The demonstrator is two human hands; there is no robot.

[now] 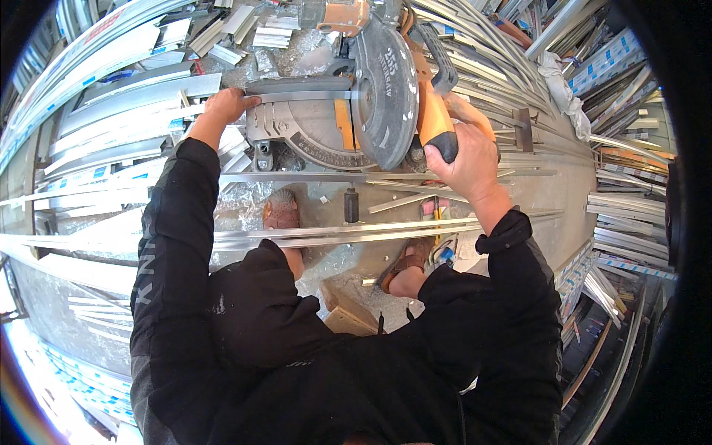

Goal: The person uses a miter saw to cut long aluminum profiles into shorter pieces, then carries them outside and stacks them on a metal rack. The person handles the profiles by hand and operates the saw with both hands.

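A mitre saw [311,135] with a grey round base stands in front of me. My right hand [471,162] is wrapped round its orange and black handle [437,122]. The dark blade guard [386,93] is low over the base and hides the blade. Along the fence lies a thin silvery metal strip [304,96], its right end running to the guard. At the saw's left side my left hand [228,105] is closed on this strip, thumb pointing toward the saw. Part of the strip is hidden under the fingers.
Long metal profiles [348,234] cross between me and the saw, above my sandalled feet [282,210]. Cut pieces [273,37] lie behind the saw. Stacked profiles [111,126] fill the left, and more bundles [630,215] stand at the right. Between my feet sits a brown block [347,311].
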